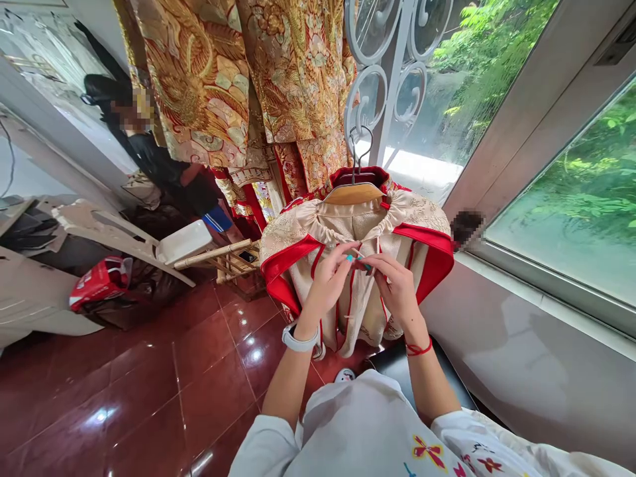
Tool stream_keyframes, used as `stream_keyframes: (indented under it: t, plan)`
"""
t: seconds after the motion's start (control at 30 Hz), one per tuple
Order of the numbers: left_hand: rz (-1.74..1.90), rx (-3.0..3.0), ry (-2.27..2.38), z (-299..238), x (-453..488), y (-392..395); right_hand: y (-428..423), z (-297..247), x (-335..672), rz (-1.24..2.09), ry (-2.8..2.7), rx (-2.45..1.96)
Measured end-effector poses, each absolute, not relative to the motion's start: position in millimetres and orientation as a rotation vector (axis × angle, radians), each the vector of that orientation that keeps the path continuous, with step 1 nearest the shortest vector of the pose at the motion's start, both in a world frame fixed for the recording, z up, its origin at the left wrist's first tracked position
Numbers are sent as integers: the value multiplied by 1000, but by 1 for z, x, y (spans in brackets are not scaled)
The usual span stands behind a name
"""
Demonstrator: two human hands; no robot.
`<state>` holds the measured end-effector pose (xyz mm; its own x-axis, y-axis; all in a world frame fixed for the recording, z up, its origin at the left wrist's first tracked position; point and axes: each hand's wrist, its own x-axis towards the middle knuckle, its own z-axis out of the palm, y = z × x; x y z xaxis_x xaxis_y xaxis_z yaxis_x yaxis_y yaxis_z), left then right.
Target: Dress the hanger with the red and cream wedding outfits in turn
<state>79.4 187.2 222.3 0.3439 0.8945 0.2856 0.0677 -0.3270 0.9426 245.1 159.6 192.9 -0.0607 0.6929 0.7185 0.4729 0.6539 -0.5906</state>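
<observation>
A cream brocade jacket [293,232] with wide red trim hangs in front of me on a wooden hanger [354,193]. Its neckline is gathered, and a thin cream drawstring [354,252] shows at the front opening. My left hand [330,275] is closed, thumb and fingers pinching the drawstring just below the neckline. Close beside it, almost touching, my right hand [396,283] is also closed in a pinch at the same cord. Its exact grip is partly hidden behind the fingers.
Gold and red embroidered garments [199,79] hang behind the jacket. Right are a white scrolled metal grille [368,86] and a window frame [536,119]. Left are a bamboo rack [223,255], a white chair [114,228], a red bag [102,281] and a person in dark clothes [154,156].
</observation>
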Motion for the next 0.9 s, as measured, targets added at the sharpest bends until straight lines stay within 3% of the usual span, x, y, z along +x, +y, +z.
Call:
stream_keyframes:
  t: [0.37, 0.9]
  plan:
    - [1129, 1356, 773, 228, 78, 190, 154, 186, 236, 9, -1662, -1028]
    - [1335, 1096, 865, 187, 80, 190, 158, 168, 240, 322, -1923, -1156]
